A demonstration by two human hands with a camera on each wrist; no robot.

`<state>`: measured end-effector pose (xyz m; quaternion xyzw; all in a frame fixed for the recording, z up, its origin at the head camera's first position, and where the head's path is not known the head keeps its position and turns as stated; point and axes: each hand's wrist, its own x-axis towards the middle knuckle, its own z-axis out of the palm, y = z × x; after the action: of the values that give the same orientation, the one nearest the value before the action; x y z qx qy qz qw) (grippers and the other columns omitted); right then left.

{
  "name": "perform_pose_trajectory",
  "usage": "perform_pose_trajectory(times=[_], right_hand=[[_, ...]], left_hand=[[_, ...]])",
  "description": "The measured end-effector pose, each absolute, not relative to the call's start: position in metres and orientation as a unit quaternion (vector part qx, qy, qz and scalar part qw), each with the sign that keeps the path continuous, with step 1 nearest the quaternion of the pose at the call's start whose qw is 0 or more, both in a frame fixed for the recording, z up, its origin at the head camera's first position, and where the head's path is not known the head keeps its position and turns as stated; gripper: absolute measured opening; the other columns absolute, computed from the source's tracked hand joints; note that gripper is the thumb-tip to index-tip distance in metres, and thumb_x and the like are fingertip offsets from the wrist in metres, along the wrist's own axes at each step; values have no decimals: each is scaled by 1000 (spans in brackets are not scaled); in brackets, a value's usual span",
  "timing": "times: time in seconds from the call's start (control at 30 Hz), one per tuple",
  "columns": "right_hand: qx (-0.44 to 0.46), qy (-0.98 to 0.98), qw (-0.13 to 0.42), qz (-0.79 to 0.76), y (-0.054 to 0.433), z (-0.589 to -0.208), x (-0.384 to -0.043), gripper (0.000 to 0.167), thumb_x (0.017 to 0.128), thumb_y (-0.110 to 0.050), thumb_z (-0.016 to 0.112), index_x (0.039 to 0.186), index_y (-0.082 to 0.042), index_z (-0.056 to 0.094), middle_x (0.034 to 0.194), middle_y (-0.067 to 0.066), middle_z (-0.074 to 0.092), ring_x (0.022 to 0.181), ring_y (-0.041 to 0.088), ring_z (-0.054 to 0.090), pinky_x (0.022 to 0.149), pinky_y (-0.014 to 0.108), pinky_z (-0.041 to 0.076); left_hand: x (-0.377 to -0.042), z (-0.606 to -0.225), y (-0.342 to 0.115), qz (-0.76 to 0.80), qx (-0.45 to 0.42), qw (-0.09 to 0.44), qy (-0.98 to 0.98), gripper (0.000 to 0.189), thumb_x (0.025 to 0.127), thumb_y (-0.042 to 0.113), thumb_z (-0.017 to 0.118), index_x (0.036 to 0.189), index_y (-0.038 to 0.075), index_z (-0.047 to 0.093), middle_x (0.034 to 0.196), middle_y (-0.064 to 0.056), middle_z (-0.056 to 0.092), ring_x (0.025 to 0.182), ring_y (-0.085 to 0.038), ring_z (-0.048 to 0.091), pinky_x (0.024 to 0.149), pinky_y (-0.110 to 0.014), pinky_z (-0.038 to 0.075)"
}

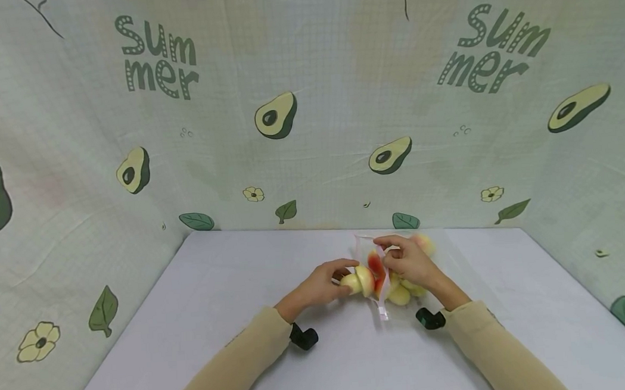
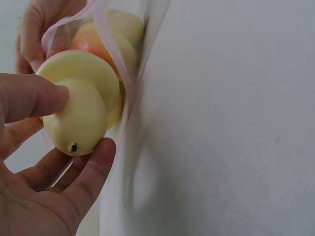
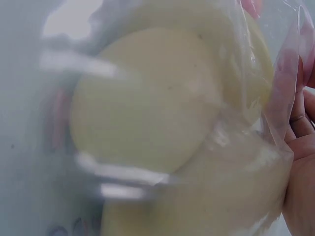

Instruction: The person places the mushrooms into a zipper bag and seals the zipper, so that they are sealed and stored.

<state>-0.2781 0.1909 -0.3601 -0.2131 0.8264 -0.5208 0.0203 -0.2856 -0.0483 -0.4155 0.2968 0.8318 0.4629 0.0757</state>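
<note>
My left hand holds a mushroom-shaped toy by its pale yellow stem, thumb on one side and fingers on the other. The stem end with a small dark spot faces the left wrist camera, and the cap is red on its far side. This cap lies at the mouth of a clear plastic bag with a pink edge. With its fingers bent, my right hand pinches the bag's edge. Several similar yellow and red pieces lie inside the bag; in the right wrist view, glare on the plastic blurs them.
The bag lies toward the back of a white table. Behind and beside it hangs a pale cloth printed with avocados, leaves and lettering. A black wrist camera sits below the left sleeve, another by the right.
</note>
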Motion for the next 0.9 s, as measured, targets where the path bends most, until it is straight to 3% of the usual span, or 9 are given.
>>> perform_pose_trajectory(times=[0.27, 0.73, 0.9], right_hand=[[-217, 820, 13, -530, 199, -384, -298, 42, 87, 8, 52, 129, 6, 52, 66, 11, 55, 51, 10, 42, 45, 20, 33], [-206, 827, 13, -522, 201, -384, -298, 43, 86, 3, 55, 129, 2, 53, 65, 7, 53, 52, 12, 44, 46, 22, 38], [-194, 831, 18, -520, 200, -381, -297, 44, 88, 2, 56, 132, 1, 52, 72, 8, 55, 51, 12, 43, 46, 22, 38]], left_hand=[[-284, -415, -42, 460, 308, 79, 829, 52, 84, 5, 67, 134, 12, 55, 110, -6, 63, 97, -17, 60, 79, -23, 51], [-282, -414, -29, 468, 288, 92, 830, 52, 84, 6, 69, 133, 14, 56, 108, -1, 63, 96, -12, 59, 79, -21, 50], [-284, -417, -26, 494, 272, 80, 822, 43, 83, 9, 73, 124, 12, 59, 108, -1, 64, 95, -12, 60, 78, -22, 50]])
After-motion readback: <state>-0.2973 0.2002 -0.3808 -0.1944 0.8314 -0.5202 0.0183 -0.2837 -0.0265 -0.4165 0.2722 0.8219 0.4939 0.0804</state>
